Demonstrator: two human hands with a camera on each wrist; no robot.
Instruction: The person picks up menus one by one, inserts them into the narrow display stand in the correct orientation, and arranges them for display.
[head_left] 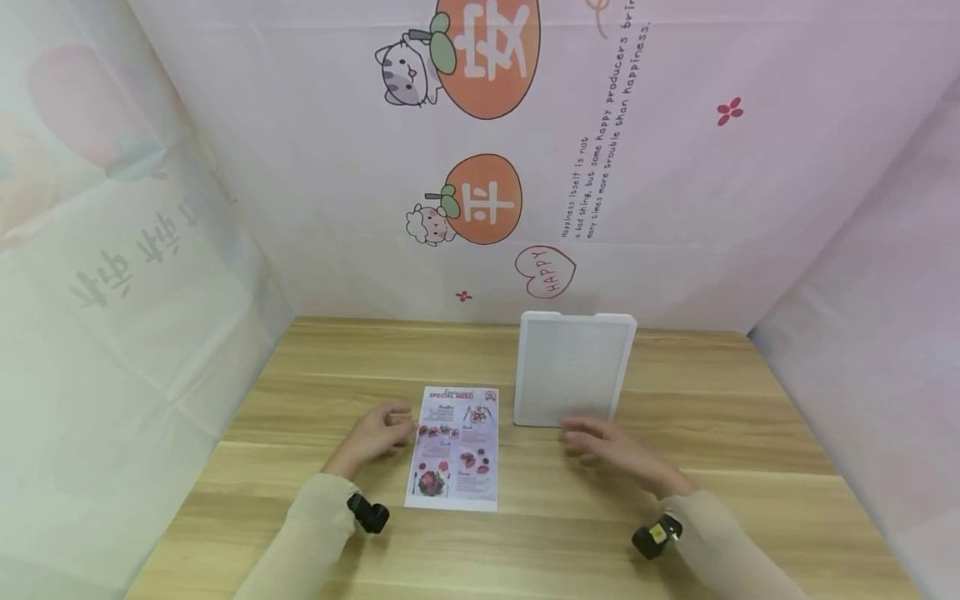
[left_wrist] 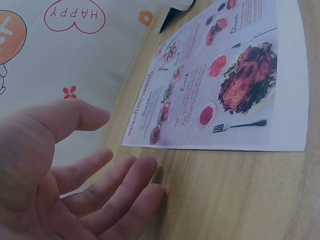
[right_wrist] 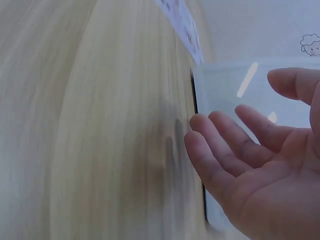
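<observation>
A printed menu sheet (head_left: 455, 447) (left_wrist: 220, 80) with food photos lies flat on the wooden table (head_left: 300, 400). My left hand (head_left: 378, 433) (left_wrist: 75, 185) is just left of it, fingers relaxed and apart, holding nothing. A white clear-fronted sign holder (head_left: 572, 368) (right_wrist: 235, 95) stands upright to the right of the menu. My right hand (head_left: 600, 446) (right_wrist: 250, 155) hovers in front of the holder's lower edge, fingers straight and empty, close to it but apart.
Pink printed backdrop sheets (head_left: 675, 167) wall in the table at the back and both sides. Bare wood (head_left: 750, 433) stretches to the right of the holder and along the front edge.
</observation>
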